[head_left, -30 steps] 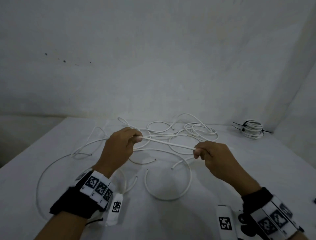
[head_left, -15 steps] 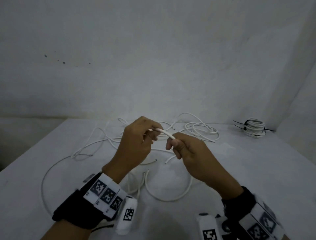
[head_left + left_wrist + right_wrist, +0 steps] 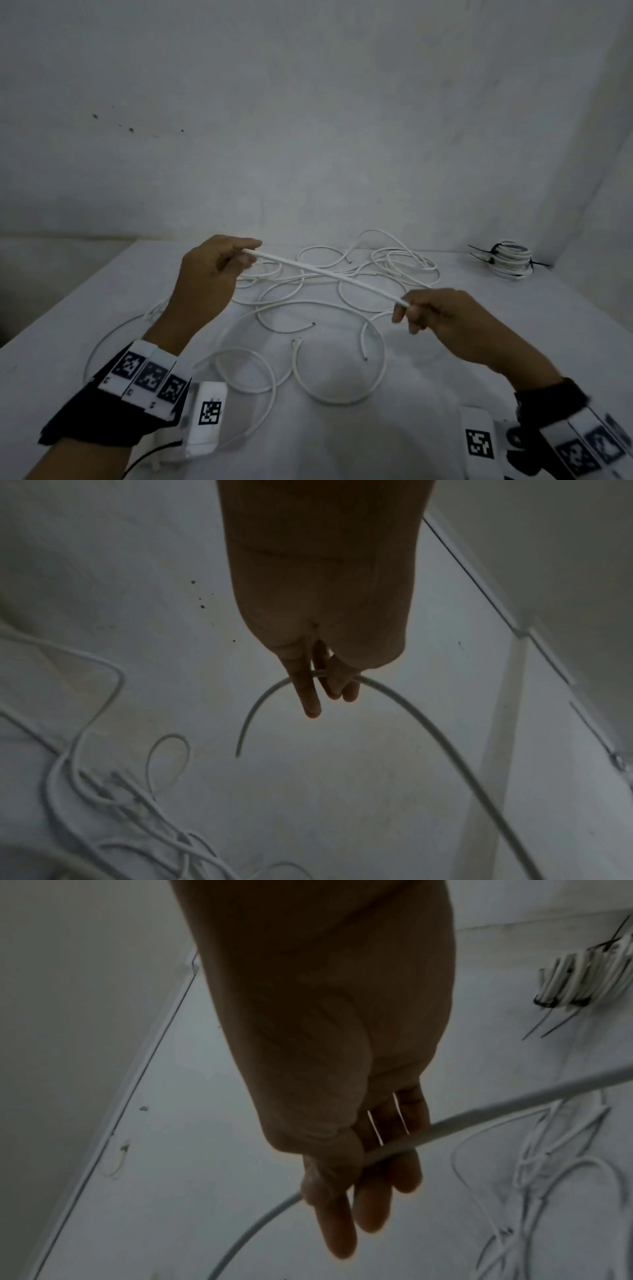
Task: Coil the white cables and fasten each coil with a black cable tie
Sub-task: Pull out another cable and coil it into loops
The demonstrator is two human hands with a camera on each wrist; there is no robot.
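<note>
A white cable [image 3: 325,274] runs taut above the table between both hands. My left hand [image 3: 219,270] pinches it at the upper left, and in the left wrist view the cable [image 3: 404,710] passes through its fingers [image 3: 308,691] with a short free end curving down. My right hand [image 3: 428,311] pinches the same cable lower right; the right wrist view shows the cable [image 3: 479,1118] crossing under the thumb and over the fingers [image 3: 377,1191]. Several loose white cables [image 3: 308,308] lie tangled on the table beneath.
A coiled white bundle [image 3: 510,260] fastened with black cable ties [image 3: 479,250] sits at the table's far right corner, also seen as the coiled bundle [image 3: 589,980] in the right wrist view. White walls rise behind and to the right. The table's left edge [image 3: 85,291] runs diagonally.
Half a second ago the hands were close together on the cable. They have since drawn apart, left hand up and left, right hand down and right, stretching a length of cable straight.
</note>
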